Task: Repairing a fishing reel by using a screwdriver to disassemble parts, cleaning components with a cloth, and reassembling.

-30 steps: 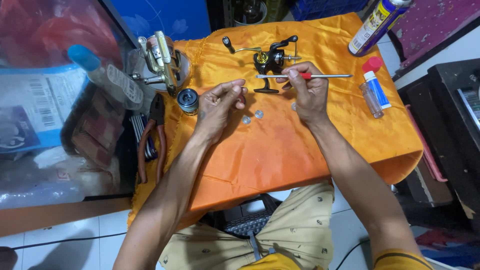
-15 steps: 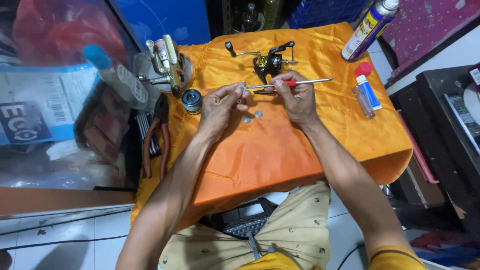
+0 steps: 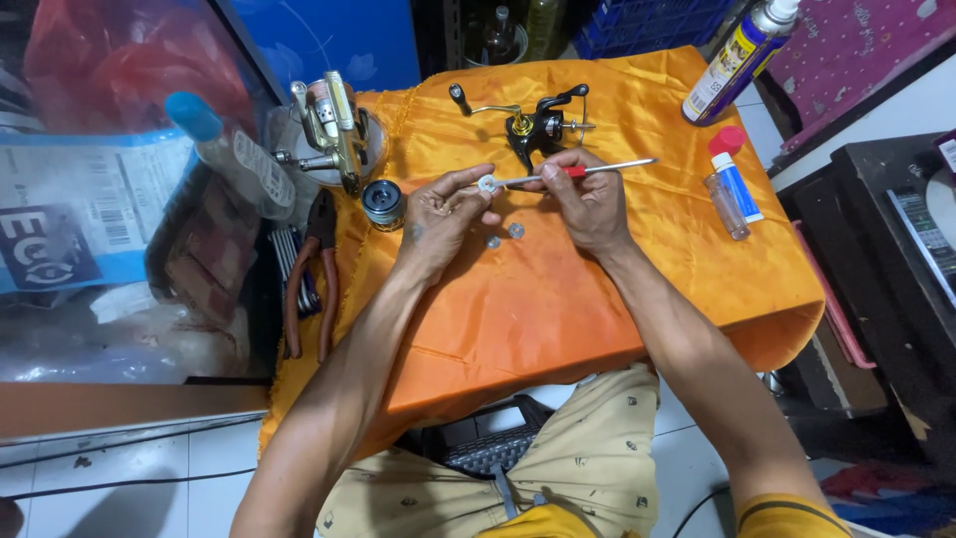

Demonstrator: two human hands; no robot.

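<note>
My left hand (image 3: 443, 211) pinches a small silver washer (image 3: 487, 183) between thumb and forefinger over the orange cloth (image 3: 558, 299). My right hand (image 3: 588, 199) grips a thin metal tool with a red grip (image 3: 578, 171), its tip meeting the washer. Two small round metal parts (image 3: 504, 235) lie on the cloth below my hands. A black and gold fishing reel body with a crank (image 3: 528, 122) lies just beyond my right hand.
A second silver and gold reel (image 3: 334, 125) and a dark spool (image 3: 382, 200) sit at the cloth's left edge. Red-handled pliers (image 3: 311, 274) lie left. A spray can (image 3: 742, 55) and a small red-capped bottle (image 3: 735, 179) stand right. A glass case (image 3: 110, 199) borders the left.
The view has shifted slightly. My hands stay together over the cloth; the tool's tip has come up against the washer held by my left fingers.
</note>
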